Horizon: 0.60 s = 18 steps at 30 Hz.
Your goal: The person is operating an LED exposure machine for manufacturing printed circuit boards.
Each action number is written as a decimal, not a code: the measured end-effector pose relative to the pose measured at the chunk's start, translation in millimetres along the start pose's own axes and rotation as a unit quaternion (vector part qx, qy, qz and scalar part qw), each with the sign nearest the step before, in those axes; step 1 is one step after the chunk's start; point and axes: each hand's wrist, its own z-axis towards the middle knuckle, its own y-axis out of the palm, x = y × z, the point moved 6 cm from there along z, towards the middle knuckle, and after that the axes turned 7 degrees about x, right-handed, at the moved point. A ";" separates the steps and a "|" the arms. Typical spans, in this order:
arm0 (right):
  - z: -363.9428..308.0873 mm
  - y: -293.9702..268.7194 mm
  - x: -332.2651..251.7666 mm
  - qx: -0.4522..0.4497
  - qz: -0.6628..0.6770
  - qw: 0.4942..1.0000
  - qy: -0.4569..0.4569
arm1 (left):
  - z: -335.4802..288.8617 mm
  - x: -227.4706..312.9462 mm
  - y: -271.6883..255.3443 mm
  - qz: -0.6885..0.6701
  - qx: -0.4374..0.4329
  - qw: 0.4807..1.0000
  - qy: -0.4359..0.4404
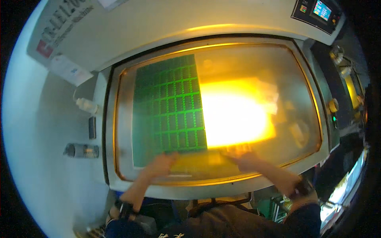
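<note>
A dark green sheet (pixel 178 103) printed with a bright green grid, like a circuit-board panel or film, lies on the left half of a framed glass table (pixel 293 83). A paler green sheet (pixel 141 135) shows along its left side. My left hand (pixel 163 163) is at the grid sheet's lower edge, its fingers blurred. My right hand (pixel 243 158) reaches over the lower edge of a glaring yellow-white lit area (pixel 234 117), and glare washes out its fingertips. Between my hands lies a dim yellow band (pixel 198 162); whether it is film or reflection, I cannot tell.
A raised metal frame (pixel 174 183) runs round the glass. The machine's pale body (pixel 170 20) rises behind, with a control screen (pixel 322 10) at upper right. At left are a white bottle (pixel 86 105), a dark block (pixel 92 127) and a clear dark-capped container (pixel 81 150).
</note>
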 end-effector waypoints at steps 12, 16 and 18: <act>-181.9 -134.5 134.1 0.285 0.190 0.938 -0.047 | -15.6 128.6 60.0 -0.169 0.375 0.907 0.094; -139.3 -152.1 111.8 0.344 0.211 0.904 -0.142 | -38.7 65.5 172.6 -0.329 0.444 0.832 -0.046; -157.8 -149.4 148.7 0.360 0.155 0.918 -0.063 | 65.8 108.9 136.2 -0.203 0.198 0.947 -0.148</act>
